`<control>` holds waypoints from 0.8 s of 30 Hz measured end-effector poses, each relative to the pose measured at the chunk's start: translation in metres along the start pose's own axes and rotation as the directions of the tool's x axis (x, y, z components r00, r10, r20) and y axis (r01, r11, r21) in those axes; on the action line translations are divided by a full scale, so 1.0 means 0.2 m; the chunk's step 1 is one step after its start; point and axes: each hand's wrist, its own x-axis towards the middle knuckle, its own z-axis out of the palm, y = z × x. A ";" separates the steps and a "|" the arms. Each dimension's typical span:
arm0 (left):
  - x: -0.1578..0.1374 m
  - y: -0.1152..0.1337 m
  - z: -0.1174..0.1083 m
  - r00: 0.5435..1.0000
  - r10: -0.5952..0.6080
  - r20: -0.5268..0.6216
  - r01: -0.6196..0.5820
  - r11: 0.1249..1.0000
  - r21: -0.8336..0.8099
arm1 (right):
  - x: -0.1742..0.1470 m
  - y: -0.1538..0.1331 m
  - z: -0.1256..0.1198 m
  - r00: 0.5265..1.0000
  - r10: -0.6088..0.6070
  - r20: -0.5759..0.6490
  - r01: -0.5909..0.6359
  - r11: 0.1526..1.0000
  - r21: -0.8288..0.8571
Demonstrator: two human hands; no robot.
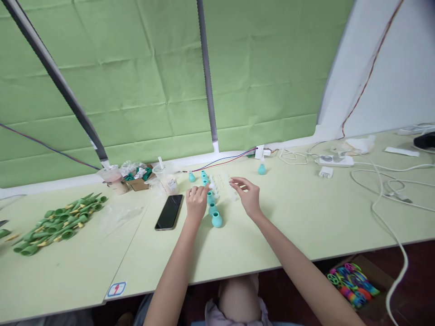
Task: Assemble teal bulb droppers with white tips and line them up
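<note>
A row of small turquoise vase-shaped pieces [216, 220] runs away from me on the table, their open mouths up. Over the row, my left hand [196, 200] is closed, pinching a small white piece [211, 185]. My right hand [248, 197] hovers to the right with thumb and forefinger pinched together; whatever is between the tips is too small to make out. Between my hands lie rows of small whitish translucent pieces [224, 183], blurred in detail. Two more turquoise pieces stand apart, one at the back left [192, 177] and one at the back right [261, 169].
A black phone [169, 212] lies left of my left hand. Behind it stand plastic cups [165, 176] and a small cardboard box [138, 183]. Green tubular pieces [57, 224] are heaped at far left. White cables and a power strip [335, 160] spread on the right.
</note>
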 end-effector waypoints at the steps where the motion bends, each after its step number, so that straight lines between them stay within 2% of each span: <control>1: 0.00 -0.03 0.01 0.999 -0.038 0.010 0.038 0.999 0.001 | 0.02 0.02 0.00 0.999 -0.030 0.023 0.032 0.997 -0.066; 3: -0.01 -0.08 0.03 0.995 -0.097 0.021 0.097 0.995 -0.001 | 0.06 0.07 0.01 0.991 -0.065 0.118 0.091 0.969 -0.230; 6: -0.03 -0.14 0.07 0.991 -0.132 0.018 0.132 0.991 -0.020 | 0.14 0.11 0.08 0.944 -0.056 0.326 0.215 0.853 -0.476; 10: -0.05 -0.18 0.11 0.986 -0.164 0.039 0.166 0.984 -0.061 | 0.26 0.13 0.21 0.801 0.082 0.592 0.408 0.650 -0.641; 12: -0.07 -0.19 0.12 0.977 -0.196 0.085 0.201 0.977 -0.065 | 0.31 0.16 0.27 0.767 0.141 0.626 0.433 0.606 -0.667; 17: -0.09 -0.21 0.13 0.928 -0.282 0.245 0.295 0.955 -0.020 | 0.38 0.23 0.33 0.718 0.238 0.654 0.452 0.555 -0.698; 20: -0.09 -0.22 0.13 0.917 -0.298 0.265 0.319 0.947 -0.039 | 0.39 0.25 0.34 0.670 0.272 0.691 0.494 0.531 -0.689; 24: -0.08 -0.23 0.14 0.926 -0.295 0.234 0.328 0.937 -0.117 | 0.40 0.23 0.35 0.610 0.312 0.729 0.555 0.489 -0.673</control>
